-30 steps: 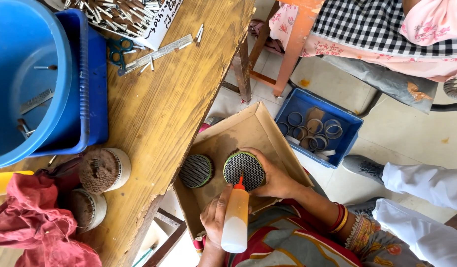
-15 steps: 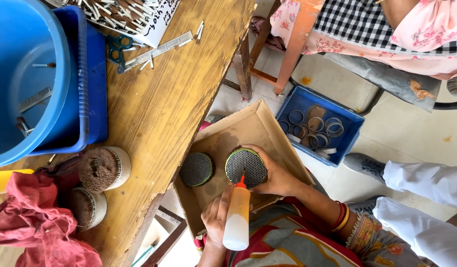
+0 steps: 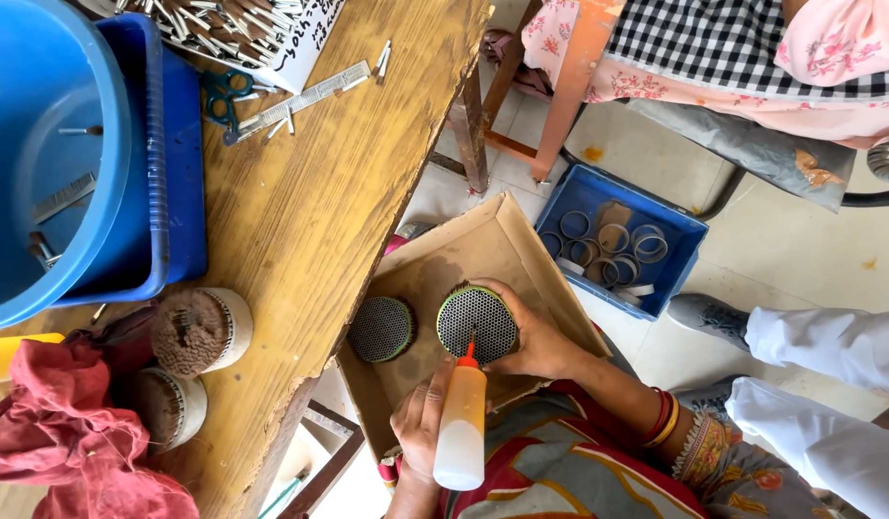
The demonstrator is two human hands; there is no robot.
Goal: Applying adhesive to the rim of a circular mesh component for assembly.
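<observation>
Round mesh disc (image 3: 476,323), plastic glue bottle (image 3: 461,426)

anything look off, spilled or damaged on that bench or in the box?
No spill shows. The wooden table's near edge is chipped and ragged below the two round brushes. Loose metal pins lie scattered beside the ruler, outside their tray. In the cardboard box, the mesh disc and glue bottle look in order.

A single head-worn camera looks steeply down, close over a cardboard tray (image 3: 521,259) on the wearer's lap, wooden table (image 3: 348,183) edge at left.
</observation>
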